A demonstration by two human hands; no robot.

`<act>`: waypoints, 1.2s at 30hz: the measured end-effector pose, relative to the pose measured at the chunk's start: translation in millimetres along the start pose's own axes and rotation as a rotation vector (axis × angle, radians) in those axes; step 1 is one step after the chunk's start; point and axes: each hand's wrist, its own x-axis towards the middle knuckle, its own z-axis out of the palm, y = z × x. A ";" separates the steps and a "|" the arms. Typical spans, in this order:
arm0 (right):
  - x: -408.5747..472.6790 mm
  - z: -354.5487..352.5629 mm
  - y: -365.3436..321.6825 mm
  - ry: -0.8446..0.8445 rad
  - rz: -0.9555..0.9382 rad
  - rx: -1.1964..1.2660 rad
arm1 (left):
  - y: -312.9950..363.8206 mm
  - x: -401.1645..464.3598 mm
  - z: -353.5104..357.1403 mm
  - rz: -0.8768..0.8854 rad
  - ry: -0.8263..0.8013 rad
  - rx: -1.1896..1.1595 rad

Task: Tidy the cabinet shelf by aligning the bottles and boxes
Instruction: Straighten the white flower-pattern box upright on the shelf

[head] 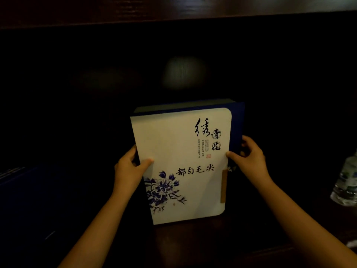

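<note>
While thumbs press white box [181, 165] front, left hand [128, 171], right hand [251, 157] grip sides; fingers behind, apparently curled.

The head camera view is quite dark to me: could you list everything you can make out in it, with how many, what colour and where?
gift box: one, white front with blue flowers and black writing, dark blue sides, standing in the middle of the shelf, held on both sides
water bottle: one, clear plastic, at the right edge, partly cut off
dark blue object: one, low on the left; too dim to tell what it is
cabinet shelf: one, dark brown wood, under the box
left hand: one, grips the box's left edge, thumb on the white front
right hand: one, grips the box's right edge, thumb on the front, fingers on the blue side
</note>
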 end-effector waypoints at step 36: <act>-47.9 -35.8 -1.6 -0.046 -0.028 -0.006 | 25.9 -65.3 -29.1 -0.080 -0.013 -0.184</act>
